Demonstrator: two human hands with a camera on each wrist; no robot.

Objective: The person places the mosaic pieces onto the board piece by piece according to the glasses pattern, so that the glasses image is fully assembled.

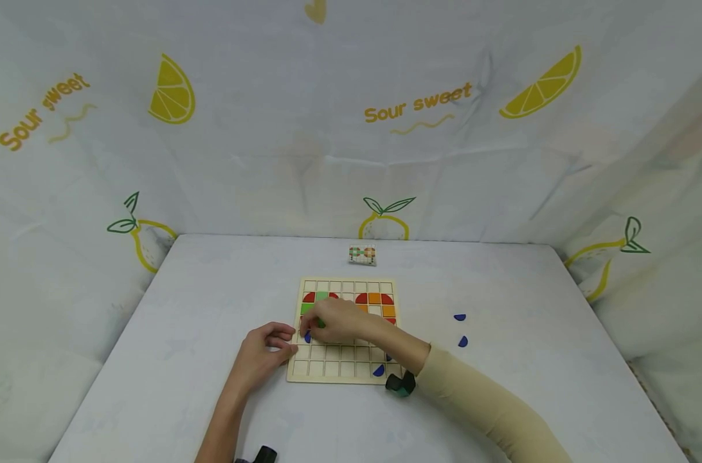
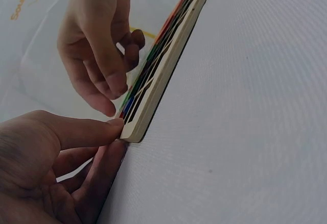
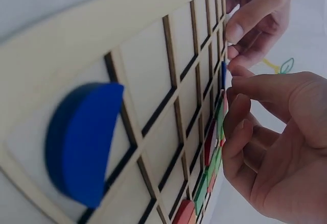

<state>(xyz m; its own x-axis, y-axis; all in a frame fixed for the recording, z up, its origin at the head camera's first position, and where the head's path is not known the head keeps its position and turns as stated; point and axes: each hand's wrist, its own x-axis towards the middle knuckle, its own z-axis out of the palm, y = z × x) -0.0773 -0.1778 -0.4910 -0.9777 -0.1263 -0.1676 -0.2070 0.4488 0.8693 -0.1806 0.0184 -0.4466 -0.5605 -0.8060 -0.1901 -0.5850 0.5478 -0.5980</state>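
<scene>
A wooden grid board (image 1: pixel 333 368) lies on the white table, with red, green and orange pieces set in its upper squares. At its left edge, my left hand (image 1: pixel 260 357) holds the rim, the thumb (image 2: pixel 94 131) against the corner and the fingers beside it. My right hand (image 1: pixel 336 319) hovers over the board's left side, its fingers loosely bent. Just by those fingertips a blue half-round piece (image 1: pixel 307 337) sits in a square; I see nothing pinched between them. Another blue half-round piece (image 3: pixel 84 142) rests in the board's near right area, with one more partly hidden by the right forearm.
Two blue half-round pieces (image 1: pixel 459 317) lie on the table right of the board. A small pattern card (image 1: pixel 362 255) stands behind it. The black wrist camera (image 1: pixel 400 384) on the right arm hangs by the board's near right corner. A white printed cloth (image 1: pixel 270 161) forms the back.
</scene>
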